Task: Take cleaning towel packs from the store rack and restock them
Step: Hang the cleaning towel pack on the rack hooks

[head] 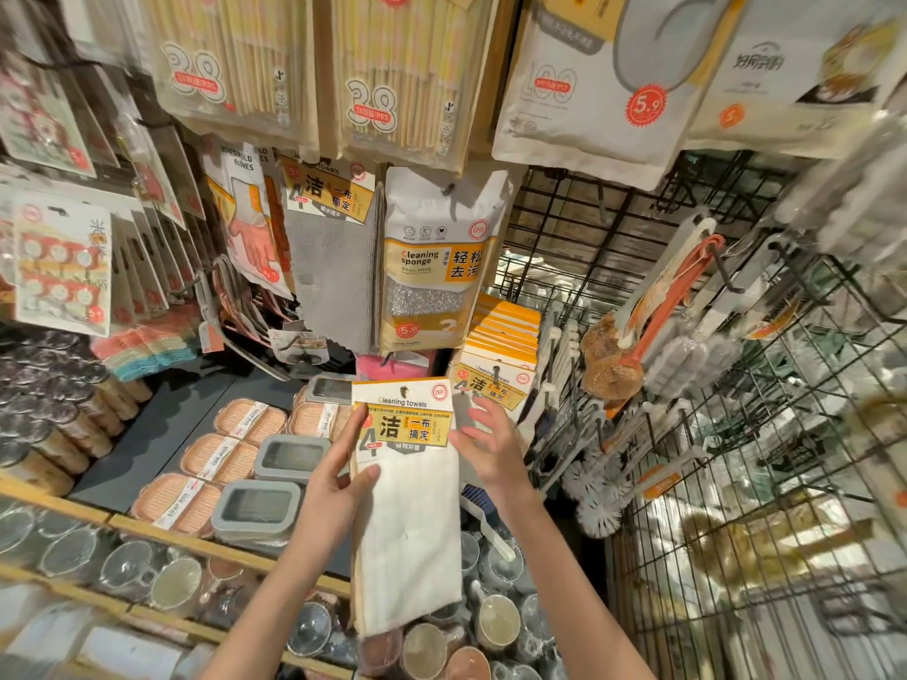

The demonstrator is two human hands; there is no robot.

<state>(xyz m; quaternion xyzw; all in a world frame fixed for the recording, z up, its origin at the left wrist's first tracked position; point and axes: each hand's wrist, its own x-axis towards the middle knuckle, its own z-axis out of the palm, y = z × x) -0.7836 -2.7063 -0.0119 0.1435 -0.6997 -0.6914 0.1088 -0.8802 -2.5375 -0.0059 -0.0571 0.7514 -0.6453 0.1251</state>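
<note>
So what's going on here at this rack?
A person is holding a white cleaning towel pack in front of the store rack. The left hand grips its left edge, thumb across the front; the right hand is open at its right edge. A row of the same packs hangs just behind, right of a cleaning sponge pack.

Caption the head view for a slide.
Left hand holds a white cleaning towel pack before a store rack; right hand open beside it.
</note>
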